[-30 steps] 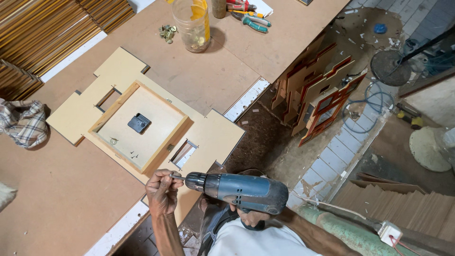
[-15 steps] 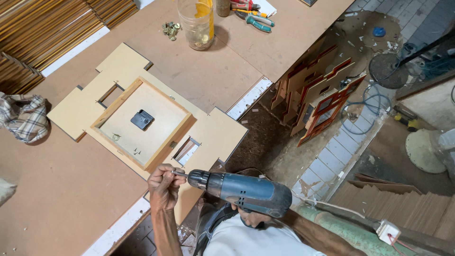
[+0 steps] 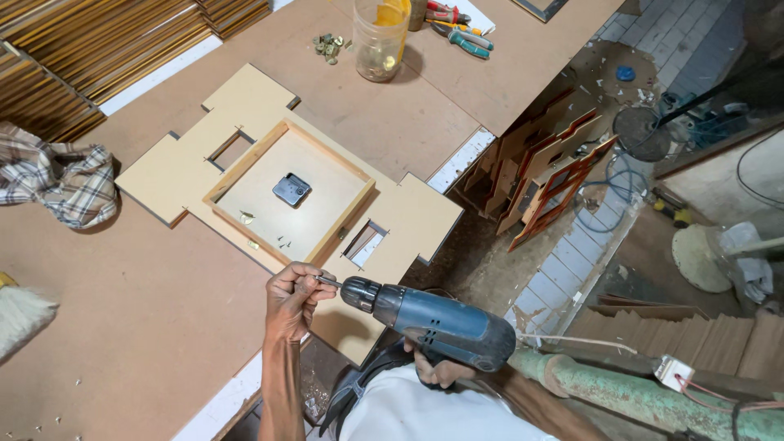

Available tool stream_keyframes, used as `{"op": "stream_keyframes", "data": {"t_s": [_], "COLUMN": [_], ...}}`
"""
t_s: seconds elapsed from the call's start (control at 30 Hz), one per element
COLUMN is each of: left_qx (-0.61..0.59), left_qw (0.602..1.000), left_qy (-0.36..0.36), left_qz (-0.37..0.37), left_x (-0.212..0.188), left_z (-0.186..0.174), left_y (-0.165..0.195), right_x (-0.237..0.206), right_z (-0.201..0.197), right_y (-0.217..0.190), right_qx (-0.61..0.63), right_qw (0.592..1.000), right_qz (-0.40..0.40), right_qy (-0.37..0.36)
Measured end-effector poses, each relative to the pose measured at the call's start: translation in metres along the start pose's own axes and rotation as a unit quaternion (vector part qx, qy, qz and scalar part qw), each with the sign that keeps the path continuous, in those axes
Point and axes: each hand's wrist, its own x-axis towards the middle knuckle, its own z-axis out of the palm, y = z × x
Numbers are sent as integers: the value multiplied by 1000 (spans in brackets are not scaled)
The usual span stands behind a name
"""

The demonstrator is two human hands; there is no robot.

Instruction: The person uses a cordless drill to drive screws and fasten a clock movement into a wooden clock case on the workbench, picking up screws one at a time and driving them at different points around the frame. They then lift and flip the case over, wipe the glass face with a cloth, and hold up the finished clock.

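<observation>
One blue drill (image 3: 441,322) lies level between two hands. The right hand (image 3: 437,371) is wrapped round its grip, just below the body; the left hand (image 3: 292,300) pinches the bit (image 3: 328,282) at the chuck, fingers closed on it. One pale cut-out board (image 3: 245,106) lies on the brown bench (image 3: 122,327), just beyond the left hand, bearing one square wooden frame (image 3: 287,192) with one small dark box (image 3: 291,189) at its centre and a few loose screws (image 3: 282,242) near the frame's edge closest to the hand. Compared with half a second earlier, the drill and both hands keep the same pose, with only a slight shift in the view. Farther beyond the hands stand one clear jar (image 3: 380,41) and a few pliers (image 3: 457,33); well to the left lies one checked cloth (image 3: 57,175). To the right, off the bench, cut wooden panels (image 3: 547,171) lean on the floor. Nothing lies between the bit and the board.
</observation>
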Motion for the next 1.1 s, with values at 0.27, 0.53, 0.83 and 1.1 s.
{"op": "stream_keyframes", "data": {"t_s": [0.27,0.53,0.83,1.1], "left_qx": [289,423,700,728], "left_qw": [954,877,689,625], "left_qy": [-80,-216,-182,-240], "left_qz": [15,75,35,149], "left_x": [-7,10,76,134], "left_z": [1,11,-30,-52], "left_y": [62,90,39,-40], "right_x": [-1,3,4,43], "right_z": [49,19,-31,-63], "right_y": [19,91,131,153], "right_qx": [44,167,223,321], "right_qw": [997,984,967,939], "right_qz": [28,-48,-122,-107], "right_qy": [50,-28,19,56]}}
